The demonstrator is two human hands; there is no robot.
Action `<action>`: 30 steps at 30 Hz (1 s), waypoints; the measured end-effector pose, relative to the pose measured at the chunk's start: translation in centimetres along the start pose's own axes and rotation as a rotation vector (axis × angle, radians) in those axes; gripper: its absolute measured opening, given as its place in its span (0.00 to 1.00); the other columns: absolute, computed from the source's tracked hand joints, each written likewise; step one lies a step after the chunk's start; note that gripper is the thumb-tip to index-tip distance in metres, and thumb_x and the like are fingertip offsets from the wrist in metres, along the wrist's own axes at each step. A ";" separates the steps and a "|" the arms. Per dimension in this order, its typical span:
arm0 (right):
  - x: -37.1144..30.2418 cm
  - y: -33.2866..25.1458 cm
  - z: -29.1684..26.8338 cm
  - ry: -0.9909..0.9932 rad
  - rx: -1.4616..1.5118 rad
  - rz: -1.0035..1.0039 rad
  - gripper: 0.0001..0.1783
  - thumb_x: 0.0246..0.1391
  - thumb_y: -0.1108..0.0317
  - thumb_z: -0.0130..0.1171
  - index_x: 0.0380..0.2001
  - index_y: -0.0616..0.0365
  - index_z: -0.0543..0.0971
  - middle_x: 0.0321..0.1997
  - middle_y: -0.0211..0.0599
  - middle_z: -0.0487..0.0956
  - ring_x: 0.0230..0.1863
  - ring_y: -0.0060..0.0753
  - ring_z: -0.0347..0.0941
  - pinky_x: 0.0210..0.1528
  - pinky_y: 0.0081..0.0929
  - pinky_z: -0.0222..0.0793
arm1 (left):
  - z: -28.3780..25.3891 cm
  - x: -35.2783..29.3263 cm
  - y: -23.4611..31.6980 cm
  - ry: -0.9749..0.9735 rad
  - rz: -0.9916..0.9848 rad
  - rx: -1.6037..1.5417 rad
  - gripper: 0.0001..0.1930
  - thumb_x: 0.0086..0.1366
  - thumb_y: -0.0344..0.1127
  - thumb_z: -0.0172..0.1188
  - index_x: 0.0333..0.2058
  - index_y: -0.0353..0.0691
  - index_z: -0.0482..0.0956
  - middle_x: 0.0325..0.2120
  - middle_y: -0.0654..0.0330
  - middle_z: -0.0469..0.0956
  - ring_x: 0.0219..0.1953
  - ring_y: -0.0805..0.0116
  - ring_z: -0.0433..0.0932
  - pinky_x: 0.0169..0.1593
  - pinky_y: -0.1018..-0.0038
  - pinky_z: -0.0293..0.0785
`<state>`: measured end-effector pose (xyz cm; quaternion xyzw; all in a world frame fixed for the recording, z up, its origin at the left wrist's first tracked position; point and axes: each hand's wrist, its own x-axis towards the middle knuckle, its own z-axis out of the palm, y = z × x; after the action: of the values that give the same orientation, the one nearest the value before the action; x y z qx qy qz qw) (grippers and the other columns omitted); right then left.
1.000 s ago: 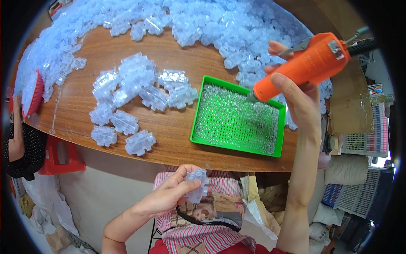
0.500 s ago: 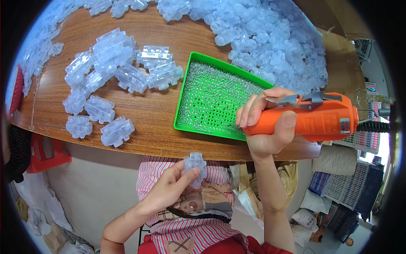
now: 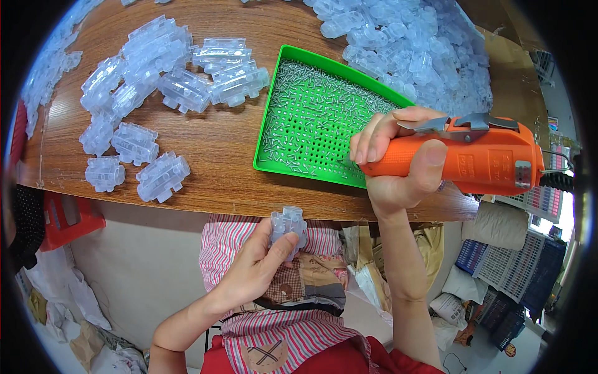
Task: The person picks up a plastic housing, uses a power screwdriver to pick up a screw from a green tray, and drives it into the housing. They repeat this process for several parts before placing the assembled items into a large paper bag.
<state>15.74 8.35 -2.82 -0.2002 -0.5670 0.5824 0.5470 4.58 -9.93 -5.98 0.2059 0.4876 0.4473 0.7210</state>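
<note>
My left hand [image 3: 256,265] pinches a clear plastic housing [image 3: 289,225] between thumb and fingers, just off the table's front edge above my lap. My right hand [image 3: 398,165] is wrapped round an orange electric screwdriver [image 3: 464,159], which lies nearly level with its cord end to the right. Its tip is hidden behind my fingers, over the near right part of a green tray [image 3: 311,177]. Many small silvery screws [image 3: 299,84] are scattered in that tray, whose floor has rows of holes.
Several clear housings [image 3: 163,176] lie on the wooden table [image 3: 218,159] left of the tray. A big heap of similar clear parts [image 3: 405,43] covers the back right. A red stool [image 3: 71,218] stands at lower left; crates [image 3: 507,265] and sacks are at right.
The table and everything on it sit slightly higher in the view. Both hands keep their grips; the screwdriver appears a little farther right, and the housing is slightly turned.
</note>
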 end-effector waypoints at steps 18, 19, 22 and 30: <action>-4.9 -4.5 4.5 -0.251 -0.002 0.097 0.34 0.50 0.32 0.51 0.42 0.52 0.64 0.20 0.29 0.68 0.18 0.26 0.65 0.19 0.25 0.64 | 0.0 -0.1 -1.1 0.048 0.107 -0.032 0.14 0.70 0.38 0.48 0.47 0.34 0.65 0.32 0.63 0.68 0.35 0.77 0.67 0.41 0.77 0.67; -4.9 -4.6 4.5 -0.255 0.009 0.127 0.35 0.49 0.31 0.52 0.43 0.52 0.64 0.20 0.30 0.68 0.19 0.26 0.65 0.20 0.25 0.64 | 0.1 -0.1 -1.1 0.041 0.096 -0.038 0.14 0.70 0.38 0.48 0.47 0.34 0.65 0.32 0.63 0.68 0.35 0.77 0.67 0.40 0.77 0.67; -5.1 -4.7 4.7 -0.258 -0.016 0.170 0.34 0.50 0.32 0.52 0.42 0.52 0.64 0.20 0.31 0.68 0.20 0.27 0.64 0.22 0.26 0.65 | 0.4 0.2 -1.4 0.045 0.127 -0.037 0.14 0.70 0.38 0.49 0.46 0.34 0.65 0.32 0.62 0.68 0.35 0.77 0.67 0.39 0.76 0.67; -5.6 -3.8 4.9 -0.294 -0.082 0.231 0.30 0.50 0.36 0.56 0.37 0.52 0.64 0.20 0.34 0.68 0.21 0.32 0.65 0.25 0.30 0.63 | 0.4 0.3 -2.0 0.088 0.184 -0.007 0.12 0.69 0.37 0.50 0.42 0.35 0.65 0.26 0.61 0.70 0.30 0.76 0.68 0.33 0.75 0.67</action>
<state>14.94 0.43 -0.34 -0.1988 -0.6372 0.6409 0.3791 5.89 -10.60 -7.41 0.2275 0.4962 0.5217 0.6556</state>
